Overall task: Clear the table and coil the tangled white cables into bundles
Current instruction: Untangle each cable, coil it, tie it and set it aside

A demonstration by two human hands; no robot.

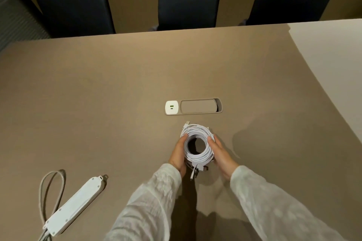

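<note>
White cable coil (197, 144), on brown table (98, 88); cupped between left hand (178, 154) at 9 o'clock, right hand (221, 155) at 3 o'clock, fingers curled round rim.

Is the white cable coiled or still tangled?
Coiled. The white cable forms a neat round bundle with an open centre, held between the left hand and right hand; connector ends dangle loose.

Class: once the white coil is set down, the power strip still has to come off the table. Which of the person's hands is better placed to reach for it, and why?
Left. The power strip lies on the table's near-left, on the same side as the left hand. The right hand, holding the coil's far side, would have to cross over.
</note>
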